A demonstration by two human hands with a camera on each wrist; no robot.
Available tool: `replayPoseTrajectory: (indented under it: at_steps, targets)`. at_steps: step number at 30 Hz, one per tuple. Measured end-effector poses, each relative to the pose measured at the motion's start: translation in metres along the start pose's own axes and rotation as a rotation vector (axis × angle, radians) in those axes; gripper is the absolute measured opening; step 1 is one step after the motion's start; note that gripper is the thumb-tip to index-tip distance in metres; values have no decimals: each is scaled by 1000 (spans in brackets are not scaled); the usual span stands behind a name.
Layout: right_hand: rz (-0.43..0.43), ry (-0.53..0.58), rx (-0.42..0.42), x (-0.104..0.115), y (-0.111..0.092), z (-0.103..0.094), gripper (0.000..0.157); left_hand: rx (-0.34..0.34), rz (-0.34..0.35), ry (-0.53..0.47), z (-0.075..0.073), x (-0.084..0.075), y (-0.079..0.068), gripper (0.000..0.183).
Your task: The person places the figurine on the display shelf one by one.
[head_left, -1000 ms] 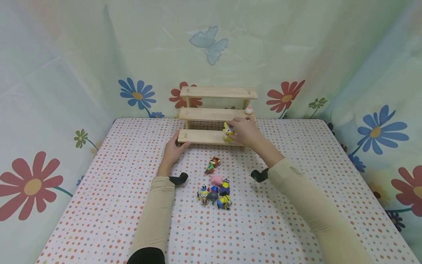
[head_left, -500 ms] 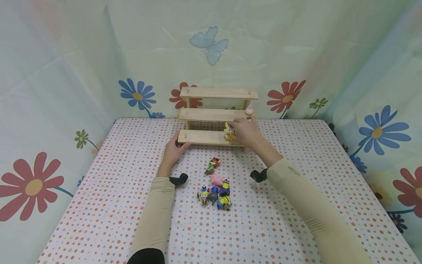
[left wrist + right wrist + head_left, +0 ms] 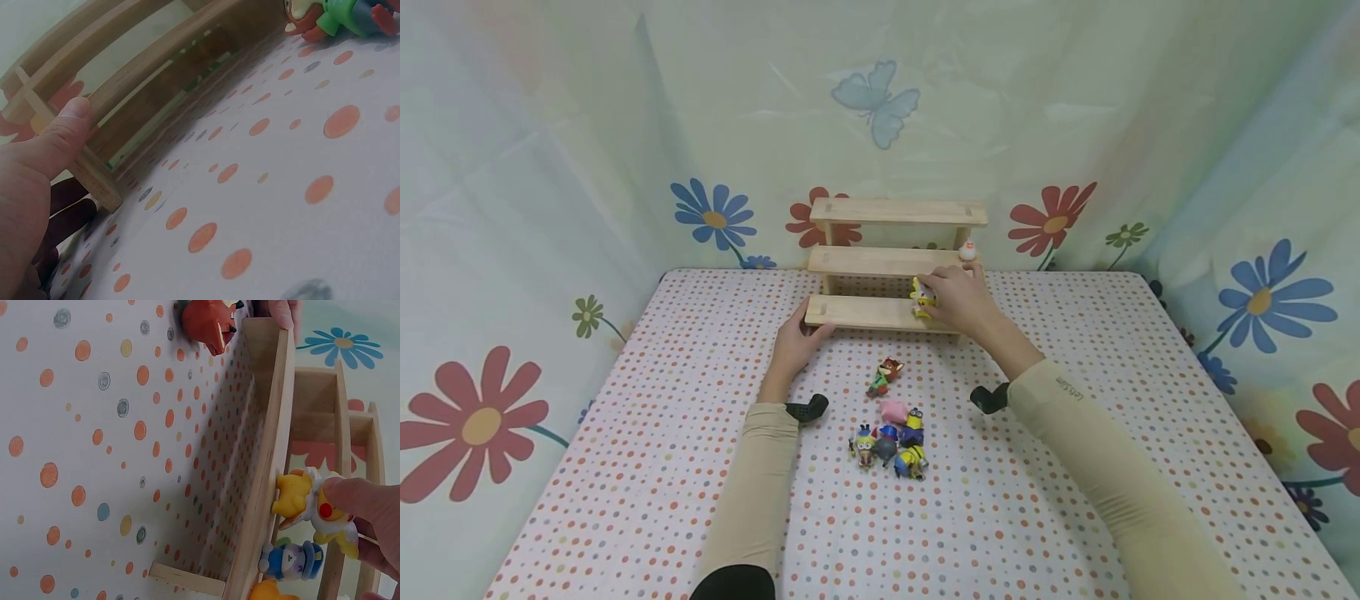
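Observation:
My right hand pinches a yellow toy figure with a red cheek and white trim, upright with its feet at the lowest step of a three-step wooden shelf. Thumb and fingers meet around its head. Beside it on that step stand a blue-and-grey figure with a hat and a partly cut-off orange figure; in the head view the right hand covers both. My left hand grips the left end of the lowest step, thumb on the front edge, fingers around the end.
A small white figure stands at the right end of the middle step. Before the shelf lies a fox figure in green. Nearer are a pink pig and several minion-like and blue-grey figures in a cluster on the dotted tablecloth.

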State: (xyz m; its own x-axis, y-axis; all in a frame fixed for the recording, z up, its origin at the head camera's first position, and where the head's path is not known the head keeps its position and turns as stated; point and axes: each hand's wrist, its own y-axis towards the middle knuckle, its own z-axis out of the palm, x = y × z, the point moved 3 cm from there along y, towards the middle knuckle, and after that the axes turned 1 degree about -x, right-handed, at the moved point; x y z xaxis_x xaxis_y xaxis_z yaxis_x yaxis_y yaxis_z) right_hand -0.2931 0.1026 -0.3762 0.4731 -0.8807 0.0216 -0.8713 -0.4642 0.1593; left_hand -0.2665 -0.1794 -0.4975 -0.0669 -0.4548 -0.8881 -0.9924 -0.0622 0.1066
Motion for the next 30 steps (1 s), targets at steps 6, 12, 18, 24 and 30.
replayPoseTrajectory:
  at_steps: [6,12,18,24,30]
  targets:
    - [-9,-15,10,0,1,-1,56,4,0,-2,-1,-1,1,98]
    - [-5,-12,13,1,1,-2,55,8,-12,3,-1,0,1,100]
    - [-10,-13,1,0,0,-3,54,3,-13,8,0,0,1,101]
    - [-3,-12,2,-2,0,-3,55,1,-8,10,0,1,1,100]
    - [1,-13,14,-2,0,-4,54,-2,-1,23,1,0,0,100]
